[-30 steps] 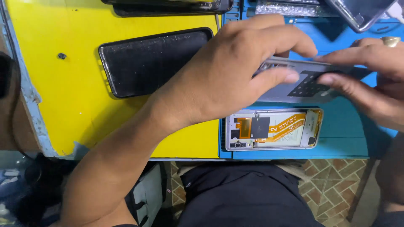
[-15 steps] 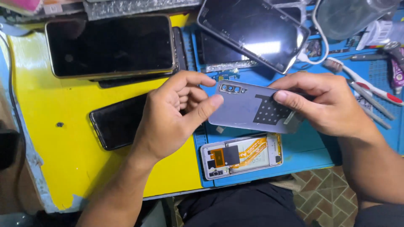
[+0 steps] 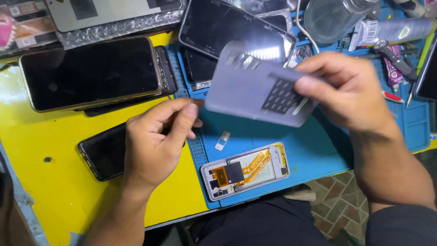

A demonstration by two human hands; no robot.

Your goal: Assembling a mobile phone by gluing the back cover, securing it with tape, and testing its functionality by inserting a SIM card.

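I hold the grey back cover [image 3: 255,91] in my right hand [image 3: 350,93], fingers [image 3: 314,82] pinched on its right edge, so it hangs in the air above the blue mat [image 3: 318,146], tilted, with its long axis running from upper left down to lower right. My left hand [image 3: 152,146] sits lower and to the left of the cover, apart from it, fingers [image 3: 182,120] curled narrow with thumb near forefinger; I cannot tell whether they grip anything small. So the cover lies up and to the right of my left fingers, and my right hand is the one on it. Straight below the cover, on the mat, lies a small white card tray [image 3: 222,140], and below that the opened phone body [image 3: 246,171] with its orange ribbon, near the table's front edge. Left of the cover, a dark phone [image 3: 104,155] lies on the yellow table [image 3: 41,191], partly under my left hand, with a larger phone [image 3: 91,73] above it. Behind the cover rests a glossy screen panel [image 3: 218,27]; tools and a bottle [image 3: 337,16] crowd the far right.
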